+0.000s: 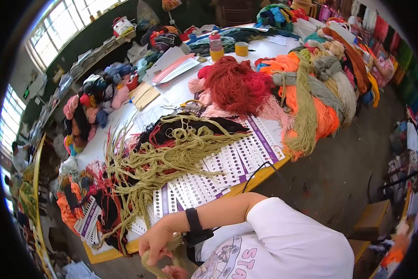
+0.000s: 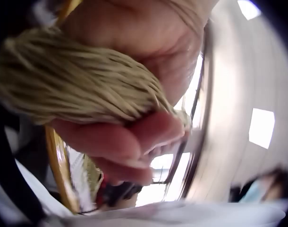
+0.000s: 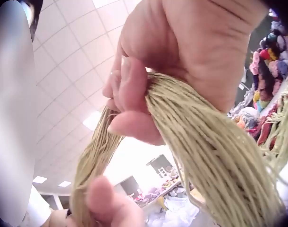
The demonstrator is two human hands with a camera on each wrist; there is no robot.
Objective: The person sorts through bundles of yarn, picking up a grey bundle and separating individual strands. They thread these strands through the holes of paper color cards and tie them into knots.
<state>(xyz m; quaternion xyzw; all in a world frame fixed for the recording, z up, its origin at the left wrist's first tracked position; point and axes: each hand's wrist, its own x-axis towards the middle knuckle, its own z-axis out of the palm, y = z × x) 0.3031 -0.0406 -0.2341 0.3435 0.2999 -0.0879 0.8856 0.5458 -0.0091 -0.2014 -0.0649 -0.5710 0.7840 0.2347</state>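
Observation:
A thick bundle of olive-green yarn runs through both hands at the table's near left corner. My right hand grips it, fingers curled round the strands, and a broad tail spreads down from the palm in the right wrist view. Lower down, my left hand holds another part of the same bundle, its fingers wrapped about the twisted strands. Only part of that hand shows at the bottom of the head view. Beside the hands, a loose tangle of olive yarn lies over black yarn on the table.
White cards with rows of holes line the table's yellow front edge. Dark red yarn and orange yarn are heaped farther right. Scissors lie behind the tangle. A black cable crosses the edge.

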